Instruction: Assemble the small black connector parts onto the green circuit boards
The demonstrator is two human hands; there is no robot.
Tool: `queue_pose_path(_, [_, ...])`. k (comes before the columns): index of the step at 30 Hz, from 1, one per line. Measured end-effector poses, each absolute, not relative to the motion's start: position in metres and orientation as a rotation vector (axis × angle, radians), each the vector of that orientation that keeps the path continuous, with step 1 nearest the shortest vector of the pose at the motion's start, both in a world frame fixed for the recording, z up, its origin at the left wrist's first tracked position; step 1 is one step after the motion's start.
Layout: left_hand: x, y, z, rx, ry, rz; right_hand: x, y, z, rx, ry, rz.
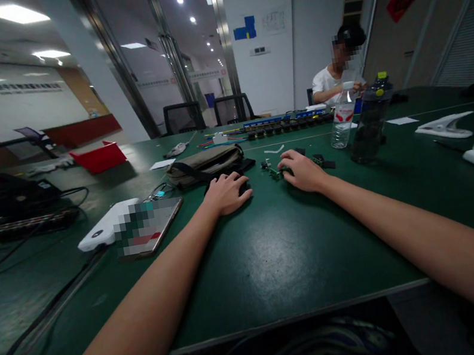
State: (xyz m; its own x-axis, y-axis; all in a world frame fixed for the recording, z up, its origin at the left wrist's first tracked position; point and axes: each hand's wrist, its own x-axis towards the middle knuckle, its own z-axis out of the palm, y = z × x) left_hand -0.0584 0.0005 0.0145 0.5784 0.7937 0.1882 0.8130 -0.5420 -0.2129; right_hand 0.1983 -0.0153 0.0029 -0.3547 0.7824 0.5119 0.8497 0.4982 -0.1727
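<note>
My left hand (227, 194) rests on the table, its fingers curled over a small black part (244, 188) that shows between thumb and fingertips. To the right, my right hand (304, 172) lies with bent fingers on a small green circuit board (271, 172), its fingertips at the board's edge. More green and black pieces (325, 161) stick out behind that hand, mostly covered by it. Just beyond my left hand is a grey-brown zip pouch (205, 166) with a black strap. A thin white strip (275, 150) lies beyond the board.
At left are a phone (150, 228), a white power bank (106, 223), cables and a red bin (99, 157). Right of my hands stand a clear bottle (341, 123) and a dark bottle (371, 124). White handheld devices (444, 127) lie further right. Across the table sits a person (332, 80).
</note>
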Motion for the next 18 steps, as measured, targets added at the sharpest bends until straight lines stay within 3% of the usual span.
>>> queue_pose_path(10, [-0.072, 0.006, 0.017, -2.563, -1.294, -0.075, 0.21, -0.009, -0.004, -1.499, -2.354, -0.117])
queue_pose_path(18, [-0.073, 0.003, 0.017, -2.506, -1.249, -0.157, 0.228, 0.005, -0.013, -1.342, -2.298, -0.075])
